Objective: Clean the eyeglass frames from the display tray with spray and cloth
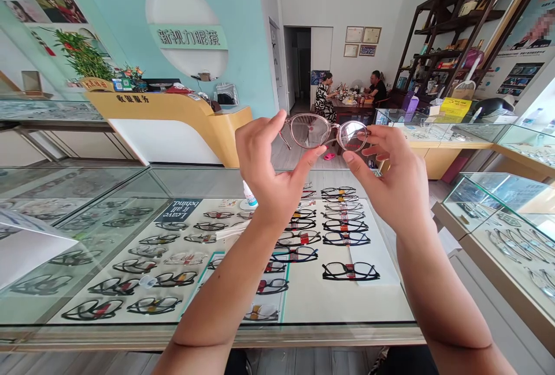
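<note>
The left hand [269, 170] and right hand [396, 181] each pinch one side of the glasses [310, 131] between them, above the glass case [347, 305], likely to keep them steady without hiding much lens.

pale teal wall [243, 34] beside a yellow-fronted counter [173, 110], glass display cases [151, 178], dark wooden shelving [433, 14]

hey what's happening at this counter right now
A person holds up a pair of clear-framed glasses with both hands, the left hand at one end and the right hand at the other. They are raised above a glass display case with rows of glasses inside. Two people sit at a table in the background.
</note>
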`<state>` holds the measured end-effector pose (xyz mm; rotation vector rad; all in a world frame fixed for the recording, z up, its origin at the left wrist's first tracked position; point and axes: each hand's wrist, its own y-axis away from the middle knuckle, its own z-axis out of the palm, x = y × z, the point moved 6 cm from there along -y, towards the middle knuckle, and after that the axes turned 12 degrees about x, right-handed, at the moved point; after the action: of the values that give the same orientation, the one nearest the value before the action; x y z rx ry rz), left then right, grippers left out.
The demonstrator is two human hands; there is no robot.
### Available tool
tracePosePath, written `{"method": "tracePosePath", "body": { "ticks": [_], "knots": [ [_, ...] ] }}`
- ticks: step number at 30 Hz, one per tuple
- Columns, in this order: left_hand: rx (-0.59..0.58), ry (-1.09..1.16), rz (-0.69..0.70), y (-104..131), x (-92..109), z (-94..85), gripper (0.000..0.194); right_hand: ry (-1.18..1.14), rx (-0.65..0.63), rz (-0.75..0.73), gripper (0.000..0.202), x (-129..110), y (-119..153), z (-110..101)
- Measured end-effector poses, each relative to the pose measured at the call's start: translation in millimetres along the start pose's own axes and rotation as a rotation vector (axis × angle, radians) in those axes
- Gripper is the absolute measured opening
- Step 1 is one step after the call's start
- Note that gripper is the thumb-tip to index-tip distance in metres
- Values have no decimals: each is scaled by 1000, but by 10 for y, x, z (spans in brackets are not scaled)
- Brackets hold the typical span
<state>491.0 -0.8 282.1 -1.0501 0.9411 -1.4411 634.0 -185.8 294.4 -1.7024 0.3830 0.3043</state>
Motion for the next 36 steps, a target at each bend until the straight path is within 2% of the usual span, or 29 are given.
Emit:
{"method": "tracePosePath", "body": {
  "ticks": [8,19,25,31,36],
  "knots": [
    [-75,54,-75,23,-64,44,83,27,11,7,48,14,-3,-14],
    [-56,-10,-27,14,-23,31,79,33,-16,40,43,15,-10,-7],
    [-56,39,-91,23,-22,75,70,40,68,15,47,4,-4,-49],
    [-50,137,-166,47,-33,107,60,-17,150,-78,52,-29,5,-108],
    [-69,202,-192,106,-64,167,60,-72,187,-136,56,-60,8,-152]
  ]
}}
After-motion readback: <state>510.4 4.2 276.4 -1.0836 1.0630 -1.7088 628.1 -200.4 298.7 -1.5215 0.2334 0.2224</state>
